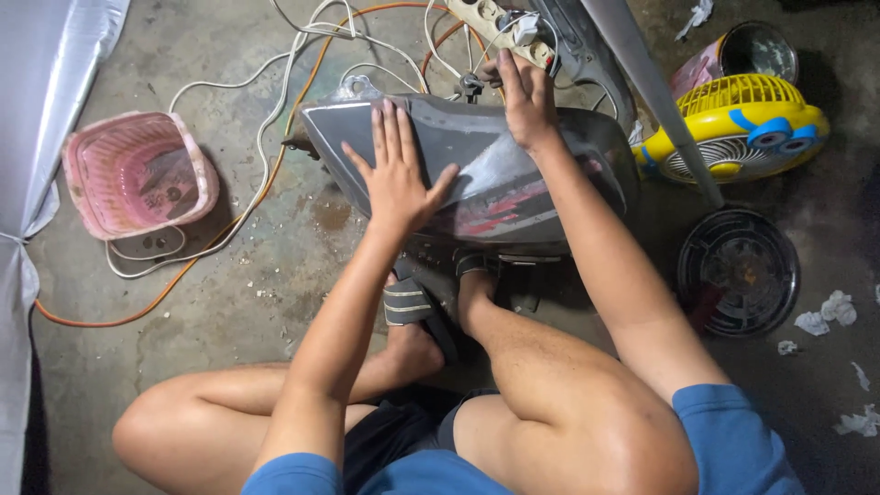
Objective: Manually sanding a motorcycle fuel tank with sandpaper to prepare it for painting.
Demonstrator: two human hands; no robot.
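bare knees and blue shorts [440,472], nearest the lens, person seated on concrete floor [229,312]. grey metal tank [513,174], dented, red-streaked: under both palms, resting ahead of the sandalled feet. yellow fan [747,124]: right of the right hand. round black fan grille [738,270]: below that. pink basket [137,170]: well left of the left hand. left hand [396,174]: flat on tank, fingers spread, gripping nothing. right hand [524,96]: flat on far edge, fingers together. power strip [495,23]: just beyond right fingertips.
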